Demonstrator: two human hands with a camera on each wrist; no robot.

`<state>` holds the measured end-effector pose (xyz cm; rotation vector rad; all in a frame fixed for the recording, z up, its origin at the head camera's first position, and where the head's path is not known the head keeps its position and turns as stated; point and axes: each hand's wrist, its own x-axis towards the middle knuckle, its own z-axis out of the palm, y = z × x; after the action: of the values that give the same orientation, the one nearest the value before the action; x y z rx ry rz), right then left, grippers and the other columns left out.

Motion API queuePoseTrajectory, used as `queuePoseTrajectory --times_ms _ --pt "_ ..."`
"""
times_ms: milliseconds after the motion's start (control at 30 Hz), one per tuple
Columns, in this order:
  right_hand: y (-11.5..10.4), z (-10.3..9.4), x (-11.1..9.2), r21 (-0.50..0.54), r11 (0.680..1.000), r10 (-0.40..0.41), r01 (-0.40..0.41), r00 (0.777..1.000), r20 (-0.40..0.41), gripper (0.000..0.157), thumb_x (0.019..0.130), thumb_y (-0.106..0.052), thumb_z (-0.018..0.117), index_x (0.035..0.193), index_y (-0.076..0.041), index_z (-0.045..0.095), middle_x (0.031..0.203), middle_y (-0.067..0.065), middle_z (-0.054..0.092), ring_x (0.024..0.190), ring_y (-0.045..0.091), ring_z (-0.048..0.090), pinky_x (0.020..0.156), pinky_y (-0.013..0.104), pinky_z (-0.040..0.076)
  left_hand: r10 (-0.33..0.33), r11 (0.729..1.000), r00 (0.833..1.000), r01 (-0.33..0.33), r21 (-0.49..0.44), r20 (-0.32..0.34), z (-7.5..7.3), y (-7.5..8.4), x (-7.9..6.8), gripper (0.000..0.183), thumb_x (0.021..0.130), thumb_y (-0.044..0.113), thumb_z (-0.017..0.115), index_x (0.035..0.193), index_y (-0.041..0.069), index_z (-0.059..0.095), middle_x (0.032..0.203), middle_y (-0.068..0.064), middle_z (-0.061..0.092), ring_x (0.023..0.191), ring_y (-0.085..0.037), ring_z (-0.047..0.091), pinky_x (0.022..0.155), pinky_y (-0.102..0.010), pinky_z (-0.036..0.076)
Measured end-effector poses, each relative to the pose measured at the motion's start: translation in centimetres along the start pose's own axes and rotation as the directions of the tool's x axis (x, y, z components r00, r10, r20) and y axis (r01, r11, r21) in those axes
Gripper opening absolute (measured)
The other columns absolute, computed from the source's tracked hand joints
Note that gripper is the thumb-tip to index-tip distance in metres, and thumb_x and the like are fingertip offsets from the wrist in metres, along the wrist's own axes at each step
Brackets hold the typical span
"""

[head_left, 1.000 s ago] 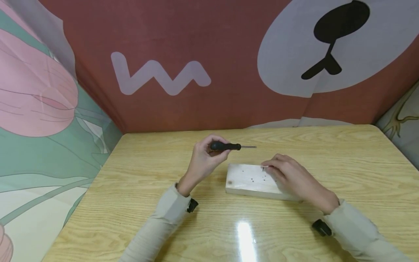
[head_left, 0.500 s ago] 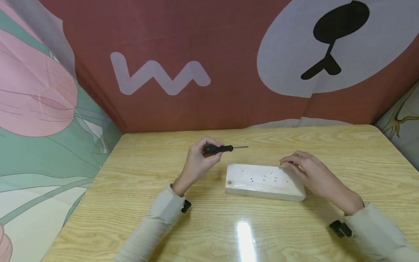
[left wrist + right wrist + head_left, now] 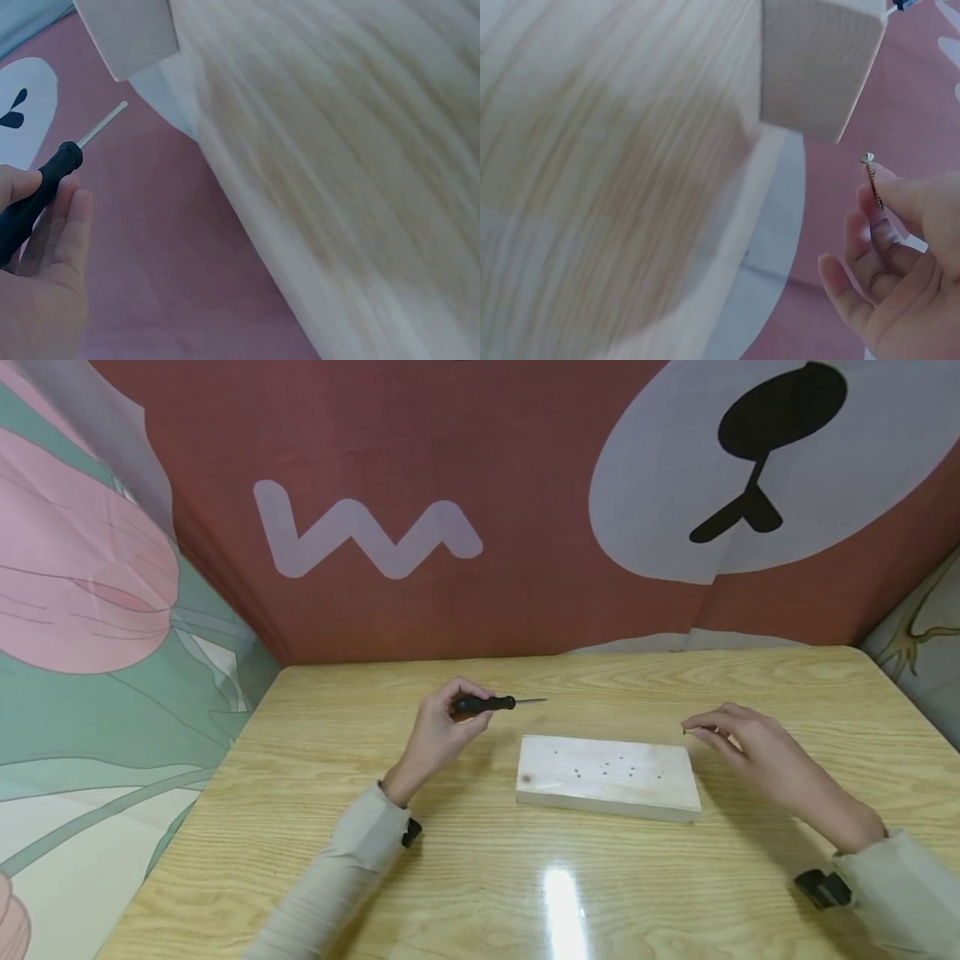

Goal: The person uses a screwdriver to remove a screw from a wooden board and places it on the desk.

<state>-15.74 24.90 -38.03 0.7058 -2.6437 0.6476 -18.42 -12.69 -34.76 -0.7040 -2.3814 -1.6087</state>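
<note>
My left hand (image 3: 435,739) grips a screwdriver (image 3: 483,703) with a black handle, its thin metal shaft pointing right. In the left wrist view the thumb and fingers wrap the handle (image 3: 46,187). A pale wooden block (image 3: 600,787) lies flat on the table, with several small dark holes or marks on top. The screwdriver is held up beyond the block's left end, apart from it. Past the block's right end, my right hand (image 3: 772,764) pinches a small brass-coloured screw (image 3: 873,182) between thumb and forefinger; its head shows clearly in the right wrist view.
The wood-grained table (image 3: 337,877) extends on all sides of the block. Behind it rises a red printed cloth backdrop (image 3: 525,602), with another patterned cloth (image 3: 90,710) at the left. A bright light reflection falls on the table in front of the block.
My right hand has lifted off the block and moved right, carrying the screw. The left hand has drifted left with the screwdriver. The block has stayed put, and its whole top now shows.
</note>
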Motion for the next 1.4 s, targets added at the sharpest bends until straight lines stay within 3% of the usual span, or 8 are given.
queuePoseTrajectory --times_ms 267,567,900,1133,1267,1400 --pt "2.1 0.0 -0.6 0.005 0.999 -0.045 0.045 0.999 -0.003 0.020 0.082 -0.001 0.064 0.101 -0.009 0.067 0.087 -0.003 0.064 0.068 -0.002 0.049 0.052 0.012 0.035 -0.034 0.996 0.999 0.034 0.081 -0.011 -0.2 -3.4 0.4 0.016 0.081 0.005 0.067 0.096 0.007 0.062 0.095 -0.010 0.064 0.083 -0.017 0.064 0.068 -0.023 0.056" --pt "3.3 0.0 -0.7 -0.037 0.999 -0.027 0.027 0.999 0.019 0.020 0.079 0.000 0.066 0.096 -0.011 0.069 0.088 -0.002 0.066 0.079 -0.003 0.056 0.059 0.012 0.045 -0.060 0.988 0.998 0.057 0.147 0.015 -0.4 -4.1 0.3 0.016 0.081 0.007 0.068 0.096 0.010 0.063 0.095 -0.006 0.065 0.081 -0.014 0.065 0.065 -0.021 0.056" --pt "4.2 -0.2 -1.0 -0.040 0.998 0.057 -0.053 0.992 0.109 0.016 0.080 -0.001 0.066 0.094 -0.008 0.070 0.087 0.003 0.069 0.072 -0.006 0.053 0.055 0.019 0.046 -0.102 0.969 0.994 0.090 0.229 0.041 -0.7 -4.4 0.3 0.017 0.080 0.009 0.069 0.095 0.012 0.063 0.095 -0.004 0.066 0.082 -0.013 0.065 0.067 -0.021 0.055" --pt "4.2 -0.2 -1.1 -0.037 0.988 0.154 -0.150 0.952 0.266 0.014 0.082 -0.009 0.066 0.096 -0.009 0.069 0.088 0.000 0.069 0.074 0.002 0.059 0.060 0.021 0.050 -0.104 0.926 0.994 0.083 0.369 0.039 -1.1 -5.2 0.3 0.016 0.080 0.012 0.070 0.095 0.013 0.064 0.093 -0.002 0.068 0.084 -0.013 0.066 0.070 -0.025 0.056" --pt "4.1 -0.1 -1.4 -0.022 0.986 0.163 -0.165 0.929 0.332 0.015 0.083 -0.013 0.066 0.097 -0.009 0.068 0.088 -0.002 0.068 0.076 0.003 0.061 0.062 0.021 0.051 -0.102 0.901 0.993 0.070 0.427 0.052 -1.3 -5.4 0.3 0.016 0.080 0.014 0.071 0.095 0.013 0.066 0.093 -0.001 0.069 0.083 -0.011 0.066 0.071 -0.025 0.056" --pt "3.9 0.0 -1.8 -0.016 0.987 0.154 -0.160 0.916 0.371 0.017 0.083 -0.013 0.066 0.099 -0.008 0.067 0.085 -0.006 0.066 0.072 -0.001 0.057 0.059 0.021 0.049 -0.143 0.887 0.988 0.100 0.452 0.061 -1.4 -5.7 0.5 0.016 0.080 0.013 0.071 0.095 0.013 0.067 0.091 0.000 0.069 0.080 -0.010 0.065 0.069 -0.025 0.055"
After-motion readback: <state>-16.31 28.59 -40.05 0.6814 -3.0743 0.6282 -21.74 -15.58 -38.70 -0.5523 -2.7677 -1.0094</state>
